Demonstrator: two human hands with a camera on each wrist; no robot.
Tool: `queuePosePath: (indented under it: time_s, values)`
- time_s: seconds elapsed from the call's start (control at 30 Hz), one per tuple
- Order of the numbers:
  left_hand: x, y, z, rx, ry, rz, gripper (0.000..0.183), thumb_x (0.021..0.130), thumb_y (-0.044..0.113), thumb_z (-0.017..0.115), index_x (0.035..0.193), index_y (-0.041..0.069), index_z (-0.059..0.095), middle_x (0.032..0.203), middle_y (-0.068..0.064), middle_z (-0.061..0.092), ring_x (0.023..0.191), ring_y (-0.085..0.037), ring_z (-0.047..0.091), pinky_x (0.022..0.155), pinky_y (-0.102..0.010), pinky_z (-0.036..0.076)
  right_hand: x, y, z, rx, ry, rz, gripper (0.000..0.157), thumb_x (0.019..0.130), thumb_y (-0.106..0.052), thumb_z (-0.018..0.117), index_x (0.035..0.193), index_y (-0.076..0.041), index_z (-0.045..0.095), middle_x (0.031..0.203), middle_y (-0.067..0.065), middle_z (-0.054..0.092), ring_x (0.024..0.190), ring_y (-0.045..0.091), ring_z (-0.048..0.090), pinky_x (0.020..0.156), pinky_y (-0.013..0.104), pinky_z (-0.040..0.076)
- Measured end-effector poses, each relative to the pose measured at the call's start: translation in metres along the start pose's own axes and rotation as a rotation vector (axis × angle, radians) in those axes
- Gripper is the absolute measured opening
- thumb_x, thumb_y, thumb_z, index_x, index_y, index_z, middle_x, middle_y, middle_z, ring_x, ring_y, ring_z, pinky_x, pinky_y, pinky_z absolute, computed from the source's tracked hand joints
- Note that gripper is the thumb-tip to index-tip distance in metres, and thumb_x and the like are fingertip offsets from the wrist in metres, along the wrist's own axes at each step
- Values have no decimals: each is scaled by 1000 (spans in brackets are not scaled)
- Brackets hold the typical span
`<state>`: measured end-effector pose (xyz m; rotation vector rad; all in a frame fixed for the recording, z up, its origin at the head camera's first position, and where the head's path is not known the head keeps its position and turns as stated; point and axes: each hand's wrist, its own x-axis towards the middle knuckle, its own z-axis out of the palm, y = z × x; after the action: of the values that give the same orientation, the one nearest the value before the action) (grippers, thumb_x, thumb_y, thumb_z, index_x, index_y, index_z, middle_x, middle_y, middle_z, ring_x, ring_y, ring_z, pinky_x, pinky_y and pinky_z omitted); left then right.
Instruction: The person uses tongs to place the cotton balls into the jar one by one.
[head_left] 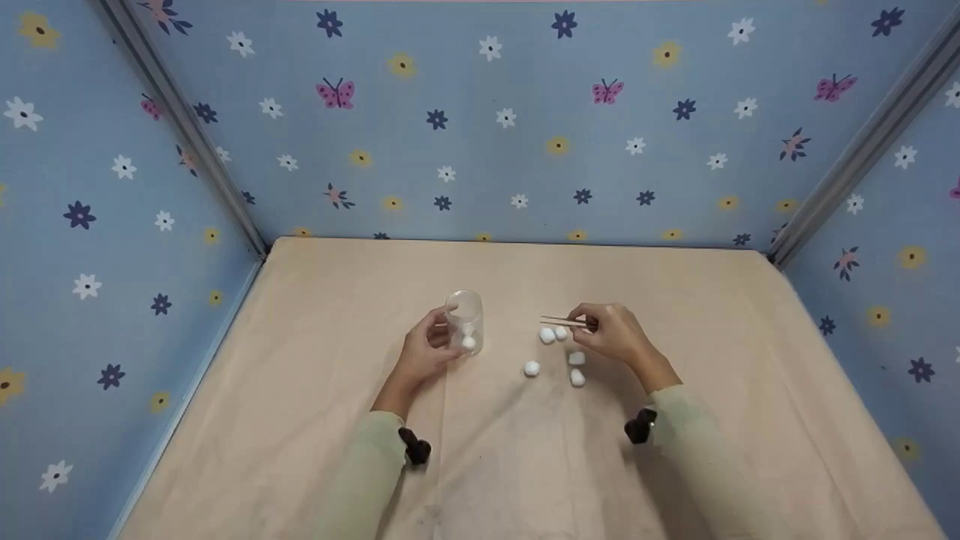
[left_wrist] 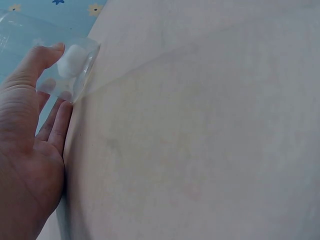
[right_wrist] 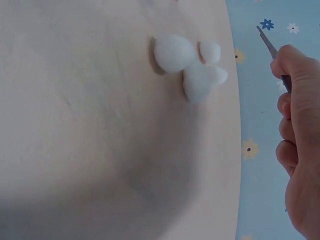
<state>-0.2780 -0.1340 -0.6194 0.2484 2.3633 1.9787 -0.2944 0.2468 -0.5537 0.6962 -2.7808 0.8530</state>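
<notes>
My left hand grips a clear plastic jar from its left side, thumb and fingers around its lower part. White cotton balls lie inside, near the bottom; the left wrist view shows one cotton ball through the wall by my thumb. In my right hand is a pair of metal tweezers, pinched with the tips pointing left toward the jar. Nothing shows between the tips, which stand slightly apart. Below the tweezers, two cotton balls sit side by side on the table.
More cotton balls lie nearer to me: one alone between the hands, and a pair below the right hand. A beige cloth with creases covers the table. Blue flowered panels enclose its back and sides.
</notes>
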Motion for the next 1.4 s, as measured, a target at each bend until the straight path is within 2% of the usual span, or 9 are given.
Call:
queuePosePath:
  time_s: [0.2, 0.5, 0.87, 1.1, 1.4]
  values:
    - [0, -1, 1, -4, -3, 27, 81, 91, -7, 88, 163, 10, 56, 149, -23, 64, 138, -45, 71, 122, -57, 59, -2, 4, 2, -16, -25, 35, 20, 92, -10, 77, 110, -8, 85, 73, 5, 70, 65, 9, 46, 62, 26, 36]
    - [0, 1, 1, 10, 6, -1, 81, 91, -8, 87, 163, 12, 57, 149, -23, 65, 139, -44, 71, 122, -55, 59, -5, 6, 7, -25, -57, 67, 20, 94, -12, 77, 112, -10, 85, 76, 4, 70, 67, 11, 48, 64, 28, 37]
    - [3, -1, 2, 10, 8, -3, 82, 89, -10, 87, 163, 10, 56, 150, -23, 63, 139, -45, 71, 122, -53, 60, -10, 5, 16, -30, -86, 137, 19, 98, -20, 85, 114, -10, 84, 83, 6, 73, 74, 14, 53, 69, 31, 42]
    - [3, -2, 2, 1, 12, -23, 82, 90, -9, 87, 162, 12, 57, 148, -21, 64, 139, -42, 71, 121, -53, 60, -12, 4, 18, -35, -109, 160, 17, 101, -23, 84, 114, -13, 85, 86, 6, 76, 73, 14, 53, 70, 32, 43]
    - [2, -2, 1, -10, 16, -10, 81, 88, -11, 87, 161, 10, 58, 149, -23, 64, 137, -43, 72, 120, -51, 62, -14, 8, 21, -62, -125, 188, 14, 101, -22, 82, 112, -15, 84, 94, 5, 82, 78, 14, 59, 74, 33, 49]
